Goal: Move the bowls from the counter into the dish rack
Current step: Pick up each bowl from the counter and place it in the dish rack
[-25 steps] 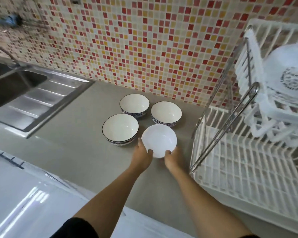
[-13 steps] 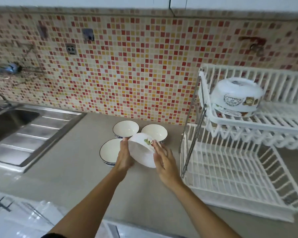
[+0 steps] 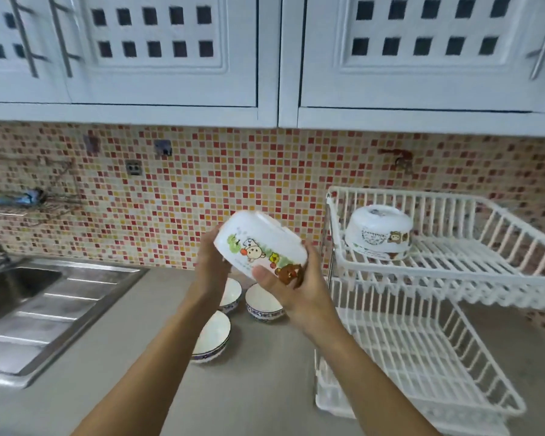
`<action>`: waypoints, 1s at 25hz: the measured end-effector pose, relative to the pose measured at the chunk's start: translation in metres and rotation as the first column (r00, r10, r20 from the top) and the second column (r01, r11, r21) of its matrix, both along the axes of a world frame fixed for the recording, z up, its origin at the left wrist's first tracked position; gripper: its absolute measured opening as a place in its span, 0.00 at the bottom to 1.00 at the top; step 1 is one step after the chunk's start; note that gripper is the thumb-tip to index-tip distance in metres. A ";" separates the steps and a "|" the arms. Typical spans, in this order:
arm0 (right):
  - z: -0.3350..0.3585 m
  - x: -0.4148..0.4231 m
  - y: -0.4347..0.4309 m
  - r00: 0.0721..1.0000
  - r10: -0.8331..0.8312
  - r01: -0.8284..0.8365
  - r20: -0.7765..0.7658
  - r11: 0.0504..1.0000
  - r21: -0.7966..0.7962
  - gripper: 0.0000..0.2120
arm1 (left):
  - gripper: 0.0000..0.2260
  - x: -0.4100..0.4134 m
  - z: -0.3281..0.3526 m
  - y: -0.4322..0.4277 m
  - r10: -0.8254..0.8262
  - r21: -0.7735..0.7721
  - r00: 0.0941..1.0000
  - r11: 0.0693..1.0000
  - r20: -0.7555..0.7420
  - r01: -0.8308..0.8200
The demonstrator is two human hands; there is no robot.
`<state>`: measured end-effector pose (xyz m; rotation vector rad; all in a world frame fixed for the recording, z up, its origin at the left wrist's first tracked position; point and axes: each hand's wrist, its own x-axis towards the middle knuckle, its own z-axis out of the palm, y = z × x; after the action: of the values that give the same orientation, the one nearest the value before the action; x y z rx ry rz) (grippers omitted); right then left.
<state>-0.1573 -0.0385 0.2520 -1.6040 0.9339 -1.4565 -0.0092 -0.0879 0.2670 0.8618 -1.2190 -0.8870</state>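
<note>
Both hands' grip on cartoon bowl [image 3: 260, 248]; upper rack [image 3: 472, 265] holds inverted bowl [image 3: 378, 232].

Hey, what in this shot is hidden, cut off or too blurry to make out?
Head view only:
- Held bowl: its inside faces away; left hand and right hand cover parts of its rim.
- Three counter bowls: partly behind the forearms.
- Racked bowl: lettering too small to read.
- Sink: cut off by the left edge.
- Dish rack: upper tier runs past the right edge.
</note>
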 end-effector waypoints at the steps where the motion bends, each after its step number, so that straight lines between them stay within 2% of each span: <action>1: 0.009 -0.004 0.005 1.000 -0.018 0.018 0.008 0.999 -0.047 0.33 | 0.19 0.005 0.009 0.005 0.023 -0.082 0.996 0.996 0.086 -0.016; 5: 0.038 -0.025 0.010 0.990 -0.096 0.075 -0.106 0.980 -0.186 0.51 | 0.16 0.012 0.039 0.029 0.092 -0.238 0.945 0.971 0.314 -0.016; 7: 0.056 -0.052 0.007 0.964 -0.180 0.129 -0.194 0.960 -0.247 0.53 | 0.13 -0.009 0.059 0.036 0.146 -0.293 0.898 0.956 0.414 -0.020; 9: 0.070 -0.094 -0.002 0.920 -0.261 0.167 -0.292 0.936 -0.309 0.50 | 0.16 -0.045 0.072 0.032 0.154 -0.322 0.876 0.947 0.456 0.001; 13: 0.067 -0.157 -0.040 0.722 -0.437 0.316 -0.536 0.898 -0.306 0.59 | 0.19 -0.105 0.062 0.010 0.116 -0.234 0.862 0.972 0.494 0.004; 15: 0.056 -0.177 -0.057 0.695 -0.403 0.322 -0.595 0.915 -0.243 0.61 | 0.20 -0.127 0.047 -0.006 0.069 -0.154 0.872 0.988 0.484 0.007; 20: 0.024 -0.208 -0.089 0.618 -0.355 0.303 -0.702 0.931 -0.204 0.63 | 0.21 -0.164 0.014 -0.026 -0.057 -0.003 0.849 0.998 0.525 0.069; 25: 0.010 -0.220 -0.094 0.617 -0.302 0.274 -0.727 0.948 -0.161 0.61 | 0.23 -0.172 -0.004 -0.043 0.022 0.020 0.808 0.999 0.588 -0.042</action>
<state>-0.3775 -0.1325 0.2619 -2.2143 1.7087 -0.9643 -0.1810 -0.1307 0.2634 1.2370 -1.7226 -0.6212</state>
